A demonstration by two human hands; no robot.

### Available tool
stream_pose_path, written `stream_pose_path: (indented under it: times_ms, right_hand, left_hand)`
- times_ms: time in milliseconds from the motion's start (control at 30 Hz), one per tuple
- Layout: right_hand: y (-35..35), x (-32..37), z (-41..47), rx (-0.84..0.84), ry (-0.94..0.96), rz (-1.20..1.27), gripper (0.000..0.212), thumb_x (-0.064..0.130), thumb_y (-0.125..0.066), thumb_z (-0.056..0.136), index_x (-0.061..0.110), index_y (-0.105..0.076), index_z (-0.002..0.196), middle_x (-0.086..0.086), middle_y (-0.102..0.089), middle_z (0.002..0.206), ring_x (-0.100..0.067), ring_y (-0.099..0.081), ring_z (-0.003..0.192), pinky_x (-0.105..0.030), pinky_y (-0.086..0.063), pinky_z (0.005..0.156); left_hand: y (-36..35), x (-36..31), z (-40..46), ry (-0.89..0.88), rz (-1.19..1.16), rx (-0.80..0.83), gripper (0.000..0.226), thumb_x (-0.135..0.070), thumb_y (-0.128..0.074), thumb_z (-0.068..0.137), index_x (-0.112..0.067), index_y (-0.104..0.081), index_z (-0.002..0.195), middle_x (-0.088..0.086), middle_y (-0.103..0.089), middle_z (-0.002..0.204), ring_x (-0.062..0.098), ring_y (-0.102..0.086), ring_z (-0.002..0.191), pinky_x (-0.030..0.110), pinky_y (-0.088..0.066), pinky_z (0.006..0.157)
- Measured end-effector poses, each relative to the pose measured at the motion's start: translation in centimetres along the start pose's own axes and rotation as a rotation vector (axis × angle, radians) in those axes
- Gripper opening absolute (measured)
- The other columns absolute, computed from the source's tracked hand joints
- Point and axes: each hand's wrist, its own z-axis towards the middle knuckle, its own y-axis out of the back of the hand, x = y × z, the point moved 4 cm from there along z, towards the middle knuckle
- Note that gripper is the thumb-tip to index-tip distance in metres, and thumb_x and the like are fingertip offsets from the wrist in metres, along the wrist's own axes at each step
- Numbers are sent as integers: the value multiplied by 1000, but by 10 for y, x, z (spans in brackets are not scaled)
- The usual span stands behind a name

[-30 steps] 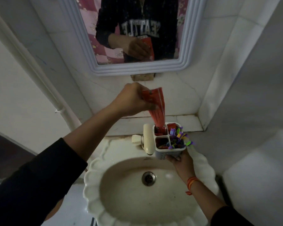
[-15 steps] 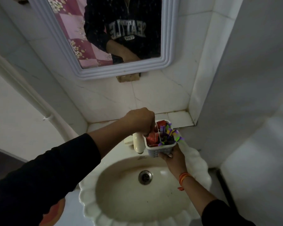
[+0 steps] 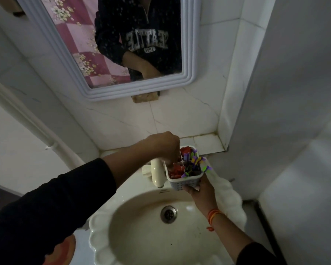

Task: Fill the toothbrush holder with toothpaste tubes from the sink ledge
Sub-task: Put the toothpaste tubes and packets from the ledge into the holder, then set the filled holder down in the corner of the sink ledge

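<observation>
A white slotted toothbrush holder [image 3: 182, 182] with several compartments hangs over the sink's back edge, and my right hand [image 3: 201, 190] grips it from below. My left hand [image 3: 164, 147] is curled over the holder's left side, fingers down on a red toothpaste tube [image 3: 175, 172] sunk into the front left compartment. More red packaging [image 3: 185, 151] shows in the back compartment. The right-hand compartment is stuffed with small purple, green and yellow pieces [image 3: 195, 163]. My fingertips are hidden behind the holder's rim.
A cream faucet [image 3: 157, 174] stands just left of the holder, above the scalloped basin [image 3: 138, 232] with its drain [image 3: 168, 214]. The tiled ledge [image 3: 206, 143] runs behind. A framed mirror [image 3: 187, 54] hangs above, a wall pipe [image 3: 27, 119] runs at left, and a white wall stands close at right.
A second ago my left hand held the red tube upright above the holder; it has since pushed the tube down inside, and the hand now rests low on the compartments. The holder stays in my right hand.
</observation>
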Motion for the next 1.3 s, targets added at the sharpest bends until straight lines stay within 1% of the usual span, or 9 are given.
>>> stream_pose_path:
  times_ms: [133, 267, 467, 600, 767, 933, 1067, 1167, 1300]
  right_hand:
    - [2, 2, -1, -15, -1, -8, 68, 15, -90, 71, 26, -55, 129, 7, -67, 122, 3, -60, 112, 0, -45, 83]
    - [1, 3, 1, -23, 2, 9, 70, 18, -94, 64, 33, -58, 122, 14, -69, 117, 10, -60, 110, -5, -49, 84]
    - [3, 2, 1, -73, 32, 27, 66, 25, -92, 64, 30, -65, 123, 16, -73, 117, -5, -65, 117, -32, -60, 93]
    - [21, 24, 15, -157, 83, 42, 70, 31, -89, 59, 31, -64, 124, 14, -73, 115, -7, -66, 114, -34, -58, 93]
    - [62, 58, 60, -229, 131, -21, 64, 9, -92, 62, 21, -67, 120, 10, -72, 107, -10, -68, 103, -1, -45, 78]
    - [88, 53, 99, -228, 68, -42, 76, 2, -87, 65, 17, -61, 135, 0, -72, 119, -20, -67, 110, -15, -50, 87]
    - [98, 47, 114, -232, 7, -15, 83, -4, -81, 74, 12, -47, 148, -4, -67, 119, -18, -60, 110, 6, -39, 74]
    - [97, 43, 114, -316, -58, 15, 74, -5, -79, 77, 9, -53, 144, -13, -70, 120, -20, -63, 108, -5, -43, 76]
    - [87, 40, 109, -478, -133, 58, 64, -1, -79, 76, 10, -61, 137, -13, -74, 116, -20, -66, 104, -17, -45, 85]
  left_hand:
    - [17, 36, 19, 117, -511, -66, 34, -44, -76, 85, -15, -80, 102, 0, -80, 97, 18, -74, 97, 30, -58, 85]
    - [-15, 43, 52, 238, -476, 103, 56, -51, -48, 101, -1, -73, 102, 11, -79, 97, 26, -77, 92, 33, -60, 82]
    - [-28, 33, 75, 252, -570, 174, 49, -46, -48, 102, 0, -62, 93, 9, -68, 75, 20, -68, 58, 22, -52, 43]
    - [-12, 40, 84, 269, -651, 60, 55, -53, -53, 96, -1, -71, 94, 9, -74, 70, 19, -71, 57, 28, -57, 57]
    - [16, 30, 110, 317, -1026, -56, 51, -49, -55, 95, -2, -69, 109, 18, -74, 95, 31, -72, 67, 35, -62, 57]
    - [9, 4, 135, 347, -1317, -79, 39, -53, -57, 91, -15, -67, 96, 14, -74, 104, 35, -74, 91, 52, -62, 80]
    - [6, -7, 145, 376, -1516, -77, 52, -56, -52, 92, -10, -68, 112, 13, -75, 99, 28, -72, 88, 42, -61, 80]
    - [4, -15, 146, 373, -1617, -64, 49, -52, -49, 97, -8, -64, 110, 12, -70, 87, 25, -69, 75, 31, -58, 61]
    - [-2, -27, 143, 388, -1674, -79, 46, -52, -47, 98, -12, -65, 111, 17, -70, 101, 27, -68, 80, 38, -59, 77]
